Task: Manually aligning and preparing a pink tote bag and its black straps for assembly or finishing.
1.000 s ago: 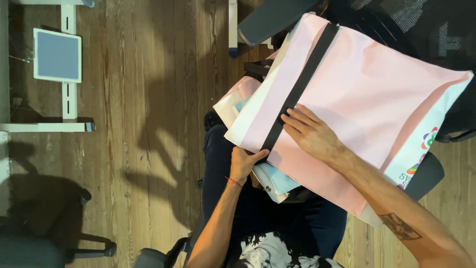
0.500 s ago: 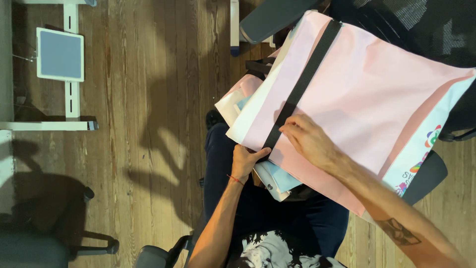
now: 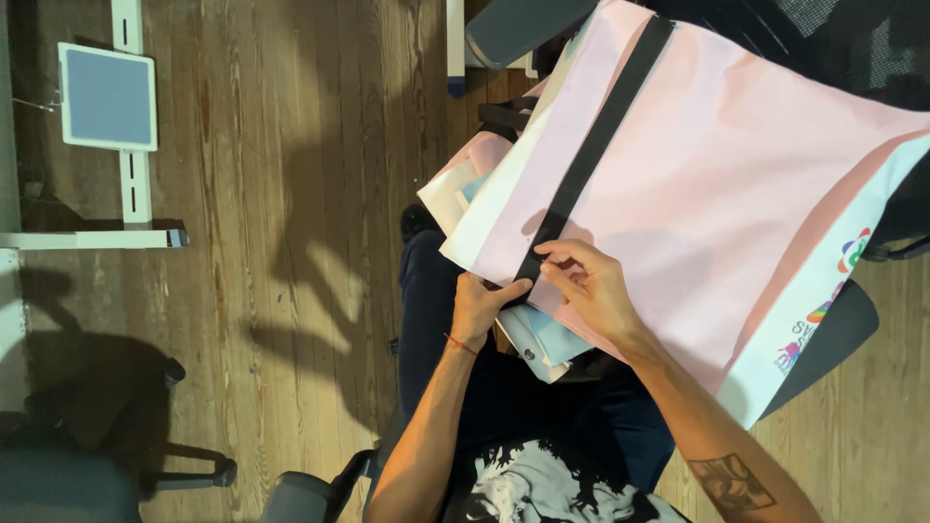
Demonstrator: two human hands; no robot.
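I am sitting with a big pink bag (image 3: 736, 194) lying across my lap, its white edge toward my knees and its black strap (image 3: 596, 145) running down the face of it toward me. My left hand (image 3: 480, 308) is gripping the near end of that strap, thumb on top and fingers curled under the bag's white edge, so the hand is closed on strap and fabric together. My right hand (image 3: 591, 291) is resting just beside it on the pink face, fingertips (image 3: 550, 254) bent in and pinching the strap a little above where my left thumb is pressing. The two hands are nearly touching over the strap's lower end. Under the bag, a stack of folded bags (image 3: 542, 339) in white, pale blue and pink is poking out near my left hand and again beyond the bag's white edge. Left of the bag, the wooden floor (image 3: 291, 194) is showing shadows, and well away from the bag on that side a white stand (image 3: 131, 145) with a square grey panel (image 3: 107, 97) is lying flat. A dark chair seat (image 3: 823, 339) is peeking out past the bag's printed corner.
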